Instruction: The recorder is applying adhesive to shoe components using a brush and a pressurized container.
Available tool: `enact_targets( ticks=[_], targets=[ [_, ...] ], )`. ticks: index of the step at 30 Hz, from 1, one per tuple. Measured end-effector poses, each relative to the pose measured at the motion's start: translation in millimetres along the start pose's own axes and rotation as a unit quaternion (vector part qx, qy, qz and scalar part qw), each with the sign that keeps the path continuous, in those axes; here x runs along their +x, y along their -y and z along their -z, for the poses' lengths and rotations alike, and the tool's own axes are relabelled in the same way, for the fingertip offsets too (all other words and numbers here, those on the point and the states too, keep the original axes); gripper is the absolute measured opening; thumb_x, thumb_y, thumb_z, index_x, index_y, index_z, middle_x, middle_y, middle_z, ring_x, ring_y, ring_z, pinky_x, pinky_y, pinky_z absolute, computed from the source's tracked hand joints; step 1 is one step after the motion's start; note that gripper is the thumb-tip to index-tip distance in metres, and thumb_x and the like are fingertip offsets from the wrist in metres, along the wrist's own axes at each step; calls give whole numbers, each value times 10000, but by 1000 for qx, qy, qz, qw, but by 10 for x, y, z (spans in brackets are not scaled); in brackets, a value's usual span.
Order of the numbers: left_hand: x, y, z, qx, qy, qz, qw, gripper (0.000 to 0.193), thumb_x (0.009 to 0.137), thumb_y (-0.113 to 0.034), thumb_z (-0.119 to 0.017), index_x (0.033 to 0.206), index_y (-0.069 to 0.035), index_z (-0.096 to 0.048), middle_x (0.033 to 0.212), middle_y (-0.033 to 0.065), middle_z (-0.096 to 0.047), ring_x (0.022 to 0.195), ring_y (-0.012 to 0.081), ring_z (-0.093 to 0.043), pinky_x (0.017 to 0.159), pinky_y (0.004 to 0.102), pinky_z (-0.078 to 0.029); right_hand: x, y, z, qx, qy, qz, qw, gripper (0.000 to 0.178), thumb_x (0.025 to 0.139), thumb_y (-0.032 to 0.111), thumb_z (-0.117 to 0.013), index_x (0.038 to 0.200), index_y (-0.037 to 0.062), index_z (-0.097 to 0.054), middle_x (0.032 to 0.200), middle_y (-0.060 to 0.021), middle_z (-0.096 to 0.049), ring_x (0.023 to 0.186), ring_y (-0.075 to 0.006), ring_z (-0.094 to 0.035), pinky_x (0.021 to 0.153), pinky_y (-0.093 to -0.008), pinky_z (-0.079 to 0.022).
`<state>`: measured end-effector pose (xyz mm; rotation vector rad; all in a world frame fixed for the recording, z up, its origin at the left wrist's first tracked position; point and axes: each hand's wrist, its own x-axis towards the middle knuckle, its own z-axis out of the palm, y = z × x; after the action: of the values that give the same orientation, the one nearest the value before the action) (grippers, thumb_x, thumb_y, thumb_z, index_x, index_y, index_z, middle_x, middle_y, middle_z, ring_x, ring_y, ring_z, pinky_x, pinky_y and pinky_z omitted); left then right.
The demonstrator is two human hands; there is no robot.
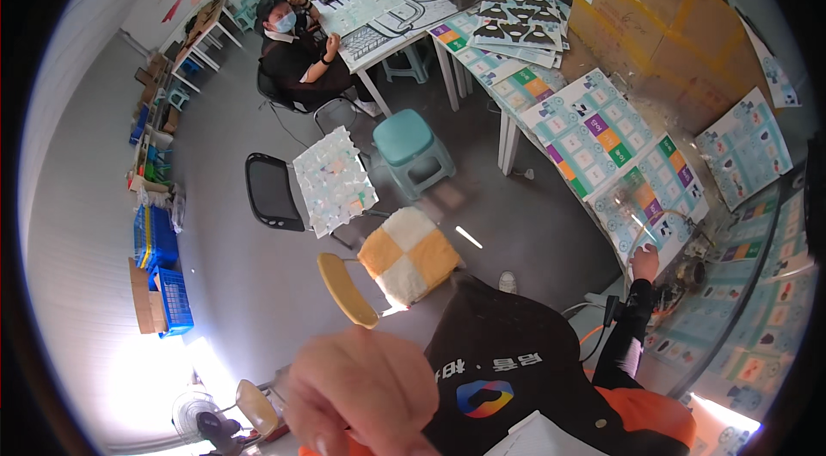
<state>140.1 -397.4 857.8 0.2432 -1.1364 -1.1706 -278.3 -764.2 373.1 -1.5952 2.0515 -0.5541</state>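
Note:
My left hand [361, 391] is raised very close in the lower middle, blurred, with its fingers curled in. Anything inside that grip is hidden. On the right, my right arm in a dark sleeve reaches to the edge of the table. There my right hand [644, 263] has its fingers bent beside a see-through, shiny item [635, 208]; what it grips is too small to make out. Under and beyond that item lie printed sheets [594, 125] with purple, orange and green blocks.
A large cardboard box [658, 34] stands behind the sheets. Stacked dark-patterned sheets [520, 21] lie farther along. Before me are a checked cushioned chair [409, 254], a teal stool [404, 139] and a mesh-backed chair [274, 191] bearing a sheet. A masked person [292, 47] sits at the far table.

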Motion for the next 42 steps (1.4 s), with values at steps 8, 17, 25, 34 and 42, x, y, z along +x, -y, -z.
enact_targets(
  ticks=[8,17,25,34,42],
  targets=[
    [459,0,-612,285,-727,-212,588,831,931,-799,-225,1309,-92,-445,715,119,-673,576,237,-612,515,320,-467,-294,623,70,5,33,-9,999,420,843,206,-608,1199,-18,-623,859,-181,-727,674,-259,-730,694,-362,-557],
    [35,-202,-302,630,-242,7,738,200,808,-37,-739,871,5,-554,624,32,-577,455,120,-501,439,266,-352,-35,876,-227,107,113,7,988,452,847,163,-598,1248,-44,-573,908,-200,-711,703,-265,-717,644,-372,-552],
    [-347,51,-75,317,-263,312,856,637,882,14,-673,1447,-2,-380,598,-18,-519,502,45,-444,491,230,-296,204,217,-147,-22,-24,43,999,626,823,262,-643,1288,-119,-470,941,-245,-705,755,-343,-717,731,-425,-571],
    [-226,86,-308,592,-244,-68,765,267,755,8,-786,862,-49,-548,589,44,-558,452,183,-510,475,307,-407,172,268,84,38,31,-100,994,485,842,257,-613,1103,-99,-412,752,-219,-671,578,-274,-686,487,-354,-528],
    [-468,205,24,318,-189,298,880,442,1055,-445,-398,1011,-10,-455,762,82,-502,608,236,-496,576,314,-404,-38,505,332,23,-1,-131,991,492,842,265,-623,1091,-112,-428,787,-233,-674,575,-282,-688,479,-358,-527]
  ],
)
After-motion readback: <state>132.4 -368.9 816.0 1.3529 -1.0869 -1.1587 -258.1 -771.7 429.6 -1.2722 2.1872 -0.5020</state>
